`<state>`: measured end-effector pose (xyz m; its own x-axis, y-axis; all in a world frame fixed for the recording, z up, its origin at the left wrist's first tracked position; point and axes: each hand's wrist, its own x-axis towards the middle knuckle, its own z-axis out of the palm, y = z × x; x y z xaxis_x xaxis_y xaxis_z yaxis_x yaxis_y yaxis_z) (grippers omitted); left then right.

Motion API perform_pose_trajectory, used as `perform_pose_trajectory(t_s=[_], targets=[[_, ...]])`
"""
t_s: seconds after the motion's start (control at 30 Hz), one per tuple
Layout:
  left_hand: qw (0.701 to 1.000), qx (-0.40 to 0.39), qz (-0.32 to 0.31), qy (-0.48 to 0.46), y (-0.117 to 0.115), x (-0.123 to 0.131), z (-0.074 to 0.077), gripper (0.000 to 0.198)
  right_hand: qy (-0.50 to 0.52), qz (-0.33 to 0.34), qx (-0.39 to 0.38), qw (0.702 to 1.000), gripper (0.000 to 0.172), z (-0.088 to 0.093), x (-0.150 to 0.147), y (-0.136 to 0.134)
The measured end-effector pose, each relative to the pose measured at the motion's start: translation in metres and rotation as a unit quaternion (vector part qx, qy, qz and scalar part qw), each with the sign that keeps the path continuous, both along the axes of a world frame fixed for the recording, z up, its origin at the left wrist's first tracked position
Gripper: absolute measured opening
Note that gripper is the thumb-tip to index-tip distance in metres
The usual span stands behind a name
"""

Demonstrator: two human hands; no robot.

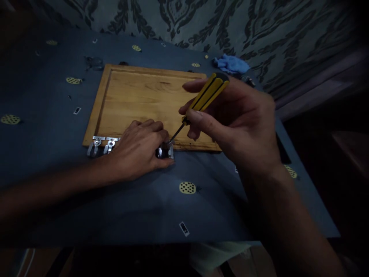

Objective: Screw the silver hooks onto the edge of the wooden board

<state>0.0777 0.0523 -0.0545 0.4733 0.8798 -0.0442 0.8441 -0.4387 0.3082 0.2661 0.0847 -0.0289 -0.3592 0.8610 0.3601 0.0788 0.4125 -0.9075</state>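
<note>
A framed wooden panel (144,96) lies flat on the dark cloth-covered table. Metal hinges (111,144) sit along its near edge, at the left. My left hand (141,148) presses on that edge, thumb and fingers closed around another metal hinge (171,150). In my right hand (242,119) is a yellow and black screwdriver (206,94), gripped by the handle between thumb and fingers. Its shaft slants down to the left, and the tip meets the hinge beside my left fingertips. Small dark holes show in the panel edge to the right of that hinge.
A crumpled blue cloth (232,64) lies at the back right, by the patterned wall covering. Small dark items lie behind the panel. A dark flat object (283,149) rests near the table's right edge.
</note>
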Motion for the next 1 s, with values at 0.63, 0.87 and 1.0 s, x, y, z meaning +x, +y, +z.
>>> perform_pose_trajectory(t_s=[0.63,0.87,1.0], targets=[[1.0,0.013,-0.004,-0.003,-0.001,-0.001,-0.003,0.033,0.018,-0.173,0.122,0.977,0.023,-0.013,-0.012,-0.012],[1.0,-0.014,-0.003,0.009,0.0,0.0,0.0,0.035,0.001,-0.154,0.089,0.984,0.027,-0.016,-0.014,-0.01],[1.0,-0.008,-0.004,0.005,0.0,0.0,0.0,0.036,-0.014,-0.16,0.075,0.984,0.039,-0.018,-0.015,-0.008]])
